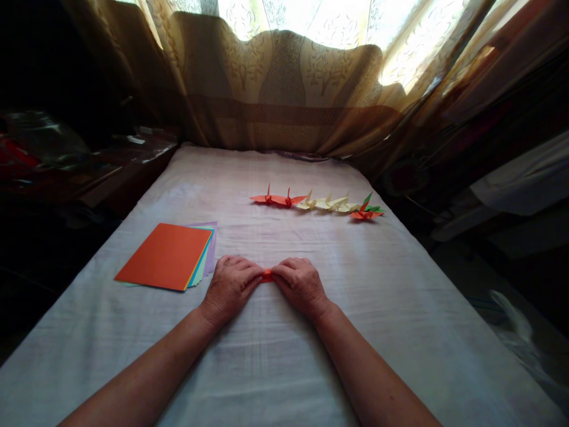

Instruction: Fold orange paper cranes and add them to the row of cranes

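Note:
A small piece of folded orange paper (267,276) lies low over the cloth, mostly covered by my fingers. My left hand (233,281) pinches its left end between thumb and fingers. On the opposite end, my right hand (302,283) is closed in the same way, so only a short strip of orange shows between the thumbs. How the paper is folded beneath the fingers is hidden. To the left of my left hand rests a stack of square coloured paper (164,256), orange on top, with yellow, blue, green and purple edges fanned out on its right side.
Behind the hands, a row of folded paper cranes (326,203) in red, cream and green stretches to the right. A pale cloth (258,367) covers the table. Patterned curtains (284,89) hang at the far edge. Dark furniture with a clear jar (47,139) stands on the left.

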Tool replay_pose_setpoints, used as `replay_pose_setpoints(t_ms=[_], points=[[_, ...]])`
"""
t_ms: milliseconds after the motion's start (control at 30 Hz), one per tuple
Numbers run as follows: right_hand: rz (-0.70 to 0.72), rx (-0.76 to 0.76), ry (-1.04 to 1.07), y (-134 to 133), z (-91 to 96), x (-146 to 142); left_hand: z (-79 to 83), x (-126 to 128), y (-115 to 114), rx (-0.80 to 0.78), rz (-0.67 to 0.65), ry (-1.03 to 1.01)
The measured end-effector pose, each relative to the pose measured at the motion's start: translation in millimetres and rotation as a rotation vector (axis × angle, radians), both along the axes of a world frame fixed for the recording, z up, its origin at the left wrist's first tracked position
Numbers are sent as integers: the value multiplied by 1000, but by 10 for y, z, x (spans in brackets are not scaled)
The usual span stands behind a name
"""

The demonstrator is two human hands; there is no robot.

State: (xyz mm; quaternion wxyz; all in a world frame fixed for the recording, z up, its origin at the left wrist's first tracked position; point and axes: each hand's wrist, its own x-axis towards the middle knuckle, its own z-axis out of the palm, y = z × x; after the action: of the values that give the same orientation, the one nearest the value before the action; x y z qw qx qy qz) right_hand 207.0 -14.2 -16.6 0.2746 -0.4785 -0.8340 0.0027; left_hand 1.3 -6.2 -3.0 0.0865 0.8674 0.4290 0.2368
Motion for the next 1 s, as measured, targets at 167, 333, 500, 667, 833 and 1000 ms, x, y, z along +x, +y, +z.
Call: replay_pose_setpoints(t_ms=[167,333,500,667,833,1000], points=[[-3,24,-28,-20,8,-23,-10,6,-29,67,0,35],[-26,29,-47,-21,3,-47,12,23,-45,81,12,52],[-2,54,-68,-17,9,-55,16,60,-32,98,46,61],[-11,93,-94,-14,0,-80,12,79,-29,103,52,60],[-27,119,-162,-31,-11,-94,-5,10,-40,100,14,47],[57,122,-188,-104,16,-35,-48,-172,-44,92,-113,138]])
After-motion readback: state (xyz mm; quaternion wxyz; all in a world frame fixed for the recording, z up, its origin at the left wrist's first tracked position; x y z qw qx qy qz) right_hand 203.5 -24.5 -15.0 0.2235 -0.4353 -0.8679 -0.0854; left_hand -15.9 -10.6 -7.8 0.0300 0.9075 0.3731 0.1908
